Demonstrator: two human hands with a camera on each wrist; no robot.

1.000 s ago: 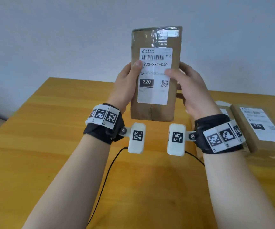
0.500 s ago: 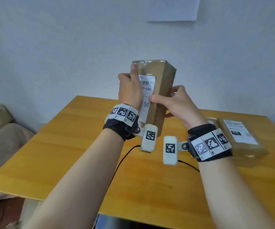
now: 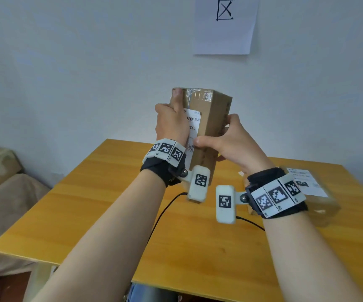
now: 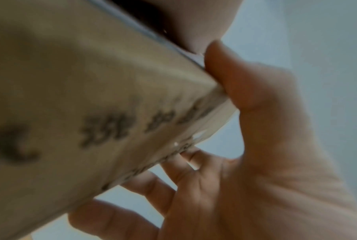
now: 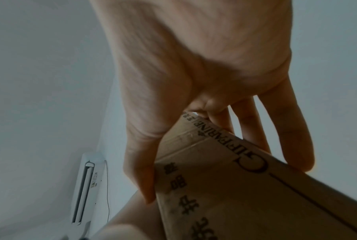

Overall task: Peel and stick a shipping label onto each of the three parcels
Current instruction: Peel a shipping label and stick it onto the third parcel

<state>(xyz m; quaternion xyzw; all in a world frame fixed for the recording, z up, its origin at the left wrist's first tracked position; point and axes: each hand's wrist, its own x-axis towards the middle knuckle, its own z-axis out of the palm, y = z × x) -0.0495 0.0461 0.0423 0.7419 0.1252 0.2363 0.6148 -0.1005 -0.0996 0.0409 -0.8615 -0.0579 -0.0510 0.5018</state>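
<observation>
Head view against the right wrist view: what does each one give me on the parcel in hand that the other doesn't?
Only the head view shows the white shipping label stuck on the held parcel, the left hand gripping its label side, and another labelled parcel lying on the wooden table.

Only the right wrist view shows black print on the parcel's plain side and a white wall unit behind it.

Both show the right hand holding the parcel, thumb on one face, fingers on the opposite face.
</observation>
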